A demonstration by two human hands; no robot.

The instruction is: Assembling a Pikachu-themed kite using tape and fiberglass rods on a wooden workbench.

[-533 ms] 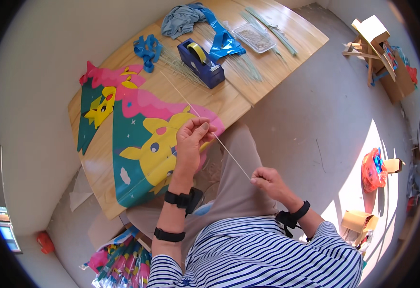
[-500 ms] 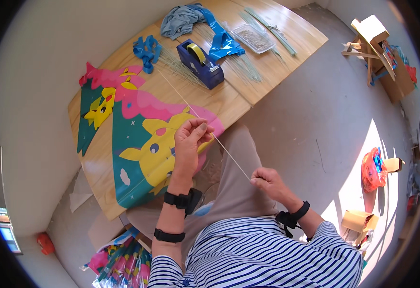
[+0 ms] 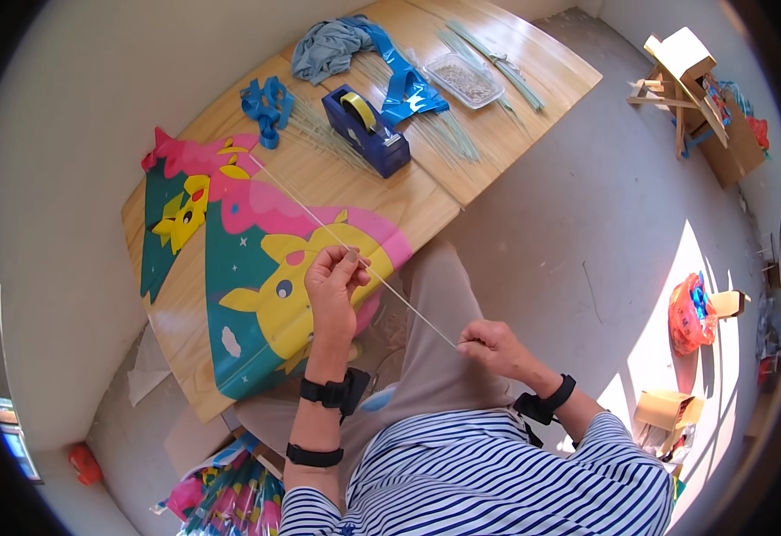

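Slanting above the near edge of the wooden bench point(image 3: 435, 179), a thin pale stick point(image 3: 410, 305) is pinched midway by the left hand point(image 3: 332, 284), lower end by the right hand point(image 3: 495, 348). Grey floor point(image 3: 560, 214) opens rightward; a pale wall point(image 3: 96, 196) stands left.

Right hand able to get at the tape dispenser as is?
Probably not: the right hand is busy pinching the stick. Otherwise, the way to the tape dispenser over the table looks open.
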